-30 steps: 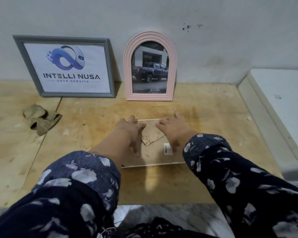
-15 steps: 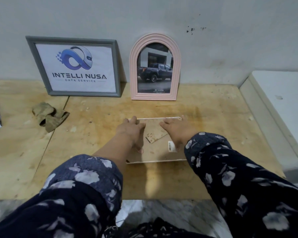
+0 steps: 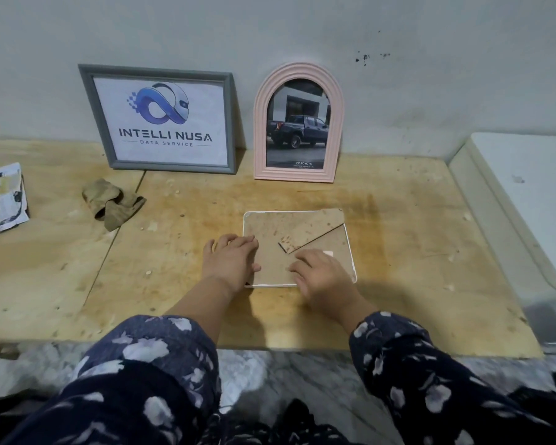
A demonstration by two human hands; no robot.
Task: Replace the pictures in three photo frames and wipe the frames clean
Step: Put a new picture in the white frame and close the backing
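Both hands rest flat on the face-down white frame (image 3: 297,229): left hand (image 3: 230,263) on its left edge, right hand (image 3: 323,274) near-right, fingers relaxed, gripping nothing.

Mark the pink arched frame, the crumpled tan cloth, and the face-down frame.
pink arched frame (image 3: 334,101): head view, right rim.
crumpled tan cloth (image 3: 111,202): head view, middle fold.
face-down white-edged frame (image 3: 270,226): head view, backing board.

The light was dim and soft, with a cool grey tone on the wall (image 3: 430,91). Soft shadows lay on the desk (image 3: 398,252) under the forearms. The wide lens bent the edges, and the sleeves (image 3: 148,374) looked slightly blurred.
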